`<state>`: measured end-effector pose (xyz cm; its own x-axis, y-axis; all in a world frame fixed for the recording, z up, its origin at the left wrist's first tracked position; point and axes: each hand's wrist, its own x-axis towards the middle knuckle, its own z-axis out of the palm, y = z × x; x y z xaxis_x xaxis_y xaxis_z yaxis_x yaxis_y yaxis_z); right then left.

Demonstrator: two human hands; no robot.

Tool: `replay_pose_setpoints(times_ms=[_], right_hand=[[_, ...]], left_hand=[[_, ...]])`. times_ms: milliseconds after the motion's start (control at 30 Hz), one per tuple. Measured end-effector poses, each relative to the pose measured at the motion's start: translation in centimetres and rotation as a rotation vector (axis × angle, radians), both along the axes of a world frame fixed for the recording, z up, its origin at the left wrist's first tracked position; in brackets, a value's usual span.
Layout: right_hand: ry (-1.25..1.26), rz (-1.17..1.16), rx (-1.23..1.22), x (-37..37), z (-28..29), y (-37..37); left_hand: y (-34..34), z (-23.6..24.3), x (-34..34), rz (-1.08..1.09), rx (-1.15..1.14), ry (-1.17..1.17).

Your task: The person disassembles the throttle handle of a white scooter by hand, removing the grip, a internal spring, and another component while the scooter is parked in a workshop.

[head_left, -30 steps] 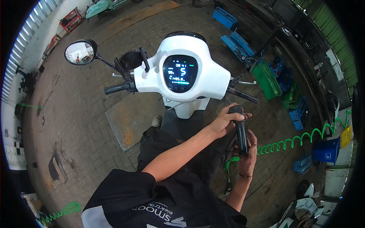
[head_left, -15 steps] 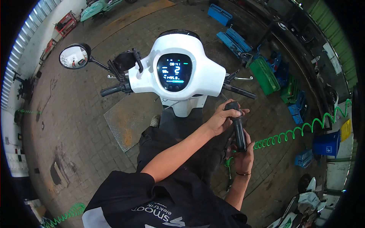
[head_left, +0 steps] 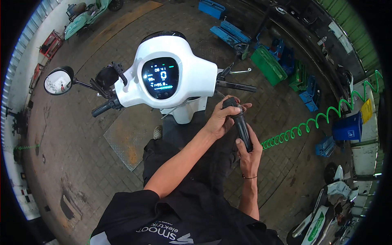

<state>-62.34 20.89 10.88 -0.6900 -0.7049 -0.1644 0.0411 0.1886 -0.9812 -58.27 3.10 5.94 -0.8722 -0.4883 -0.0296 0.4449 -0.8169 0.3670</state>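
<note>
A black throttle grip (head_left: 243,132) with a switch housing at its upper end is held between my two hands, right of the steering column. My left hand (head_left: 219,120) is closed round the housing end, its thumb pressed on top. My right hand (head_left: 250,154) grasps the lower end, thumb on one side and fingers on the other. Just beyond them is the right end of the handlebar (head_left: 239,86), a black bar with a silver brake lever (head_left: 241,72). The white scooter's handlebar cover (head_left: 195,75) carries a lit display (head_left: 160,77).
A round mirror (head_left: 59,81) and the left handgrip (head_left: 104,108) stand out on the left. Blue toolboxes (head_left: 228,34) and a green toolbox (head_left: 267,65) lie at the back right. A coiled green hose (head_left: 304,128) stretches across the right side, near a blue bin (head_left: 347,127).
The view has shifted, so the scooter sits further left. The throttle grip tilts more, and my right hand has slid up along it. The large digit on the display has changed.
</note>
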Motion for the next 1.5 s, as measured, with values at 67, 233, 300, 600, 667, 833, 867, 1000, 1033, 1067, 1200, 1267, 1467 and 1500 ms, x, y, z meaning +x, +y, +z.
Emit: replay_pose_setpoints(times_ms=[67,233,300,600,667,833,867,1000,1033,1067,1200,1267,1467,1500], right_hand=[[0.318,-0.026,-0.003,-0.1,-1.0,-0.3],[0.297,-0.015,0.008,0.0,-0.4,-0.3],[0.315,-0.015,0.0,-0.2,-0.3,-0.3],[0.325,-0.002,0.025,-0.3,-0.4,-0.2],[0.318,0.0,0.019,-0.3,-0.6,-0.2],[0.31,0.002,0.017,-0.4,-0.7,-0.3],[0.307,0.004,0.014,-0.5,-0.7,-0.3],[0.302,0.007,0.015,-0.5,-0.6,-0.3],[0.301,0.007,0.023,-0.5,-0.6,-0.3],[0.3,0.007,0.031,-0.4,-0.6,-0.3],[0.291,0.011,0.027,-0.5,-0.6,-0.5],[0.28,0.007,0.041,-0.5,-0.4,-0.5],[0.212,-0.002,0.078,-0.2,0.0,-0.6],[0.212,0.001,0.077,-0.2,0.0,-0.7]], left_hand=[[0.1,0.4,-0.1,-0.001,0.001,-0.004],[0.0,0.3,0.1,0.019,-0.024,-0.044],[0.0,0.3,0.0,0.017,-0.035,-0.047],[0.0,0.5,0.3,0.001,-0.028,-0.049],[-0.2,0.2,0.3,-0.023,-0.061,-0.047],[-0.2,0.2,0.3,-0.016,-0.059,-0.054],[-0.2,0.3,0.3,-0.016,-0.058,-0.05],[-0.1,0.7,0.3,0.0,-0.046,-0.057],[-0.1,0.7,0.3,0.009,-0.046,-0.06],[-0.1,0.7,0.4,0.018,-0.046,-0.064],[-0.4,0.5,0.2,0.014,-0.067,-0.055],[-0.4,0.5,0.2,0.002,-0.062,-0.053],[-0.3,0.4,0.2,0.008,-0.057,-0.061],[-0.4,0.4,0.2,0.011,-0.057,-0.062]])
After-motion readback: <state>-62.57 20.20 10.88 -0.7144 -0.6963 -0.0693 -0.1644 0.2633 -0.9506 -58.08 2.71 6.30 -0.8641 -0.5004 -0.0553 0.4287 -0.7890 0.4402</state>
